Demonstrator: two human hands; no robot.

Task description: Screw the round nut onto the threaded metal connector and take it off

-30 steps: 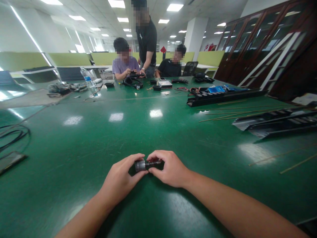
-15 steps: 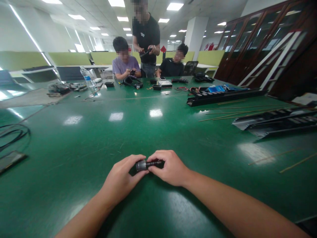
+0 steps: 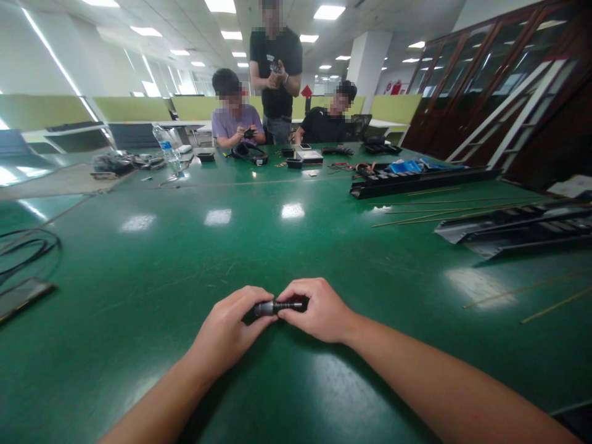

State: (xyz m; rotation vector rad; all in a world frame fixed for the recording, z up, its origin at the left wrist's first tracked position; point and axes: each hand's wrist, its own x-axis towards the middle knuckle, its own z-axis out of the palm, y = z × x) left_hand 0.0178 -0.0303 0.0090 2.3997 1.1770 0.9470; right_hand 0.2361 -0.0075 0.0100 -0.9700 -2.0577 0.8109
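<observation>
Between my hands, just above or on the green table [image 3: 231,246], lies a small dark cylindrical metal part [image 3: 265,309] with a thinner ribbed shaft pointing right. My left hand [image 3: 231,327] grips its wide grey end between thumb and fingers. The fingertips of my right hand [image 3: 319,311] pinch the part near its middle, where the thin shaft begins. The shaft's bright tip shows inside the curl of my right hand. Whether the part touches the table I cannot tell.
Black metal channels [image 3: 518,228] and thin brass-coloured rods lie at the right. A black cable [image 3: 28,246] and a flat dark panel [image 3: 25,297] are at the left. Across the table are a water bottle [image 3: 166,148], small black boxes, and several people handling parts.
My hands stay nearly in place; the part turns slightly in my fingers. Across the table, the standing person has straightened up and now holds a dark object at chest height.
</observation>
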